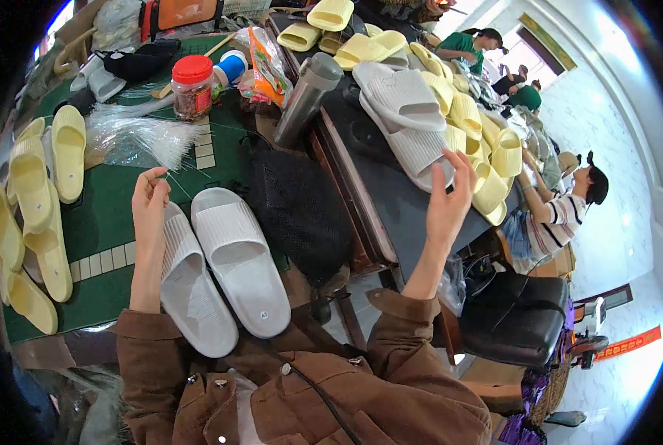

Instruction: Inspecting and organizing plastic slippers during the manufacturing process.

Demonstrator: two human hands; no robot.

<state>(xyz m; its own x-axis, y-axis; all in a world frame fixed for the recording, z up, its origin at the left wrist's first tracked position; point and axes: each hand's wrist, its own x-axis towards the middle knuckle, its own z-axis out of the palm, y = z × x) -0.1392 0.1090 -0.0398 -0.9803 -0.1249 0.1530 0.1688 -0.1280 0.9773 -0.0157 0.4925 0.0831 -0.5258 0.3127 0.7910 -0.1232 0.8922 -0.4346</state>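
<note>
My left hand is closed in a pinch at the green table, with a thin clear plastic strand at its fingertips. Just beyond it spreads a bundle of clear plastic strands. Two grey slippers, one ribbed at the left and one beside it, lie toe-away in front of me, the left one partly behind my wrist. On the right, my right hand is raised with fingers apart, its tips overlapping the edge of a grey slipper. Another grey slipper rests on that one.
Yellow slippers lie at the left and in a pile at the right. A red-lidded jar, a steel flask and a black mesh bag stand between. A black stool is at right; a person in stripes sits beyond.
</note>
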